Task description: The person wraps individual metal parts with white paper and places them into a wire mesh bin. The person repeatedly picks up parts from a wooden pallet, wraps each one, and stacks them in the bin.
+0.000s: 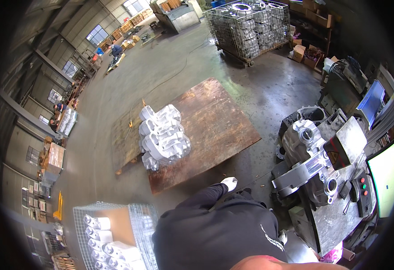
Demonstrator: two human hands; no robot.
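Note:
My left hand point(229, 183), in a white glove, hangs in front of my body near the front edge of a wooden board point(215, 117). Its fingers look curled together, and no object shows in them. My right hand point(283, 237), also gloved in white, is mostly hidden beside my dark top; its fingers cannot be made out. Several silvery cast metal housings point(164, 135) stand grouped on the board's left part. To my right, another large casting point(311, 157) rests on a metal workbench point(340, 229), and my right hand is low near that bench.
A wire cage point(143, 220) with metal castings stands at lower left. Another loaded cage point(251, 33) on wheels is at the back. Beside the bench are a button box point(364, 193) and a lit screen point(382, 180). Other people point(116, 50) work far off at left.

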